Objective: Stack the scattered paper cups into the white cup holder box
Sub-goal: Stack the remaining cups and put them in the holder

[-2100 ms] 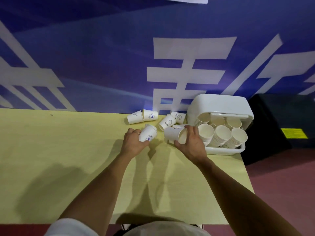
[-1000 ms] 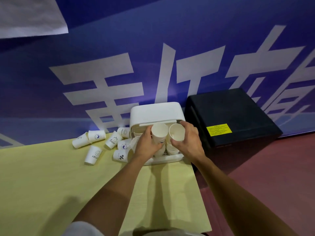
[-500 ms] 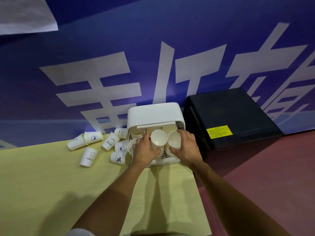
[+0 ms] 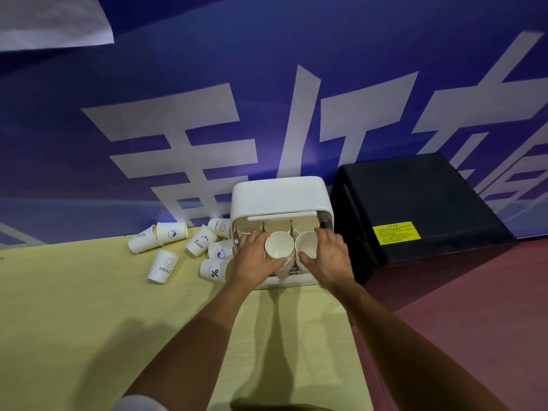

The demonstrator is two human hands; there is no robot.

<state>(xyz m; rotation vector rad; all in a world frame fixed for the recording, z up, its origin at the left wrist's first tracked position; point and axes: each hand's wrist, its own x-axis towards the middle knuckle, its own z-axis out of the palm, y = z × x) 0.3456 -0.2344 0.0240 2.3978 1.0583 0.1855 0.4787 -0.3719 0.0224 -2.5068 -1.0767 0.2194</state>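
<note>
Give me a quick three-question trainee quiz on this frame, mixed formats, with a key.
1. True or false: the left hand grips a cup at the white box.
2. The loose cups lie where relative to the white box? A: to its left. B: to its right. C: on top of it.
3. Fill in: the case right of the white box is ___.
Key: 1 true; 2 A; 3 black.

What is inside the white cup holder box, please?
Stacks of paper cups stand in the box: the left hand grips the middle cup, the right hand the right cup. Lower cups and anything under the hands are covered.
</note>
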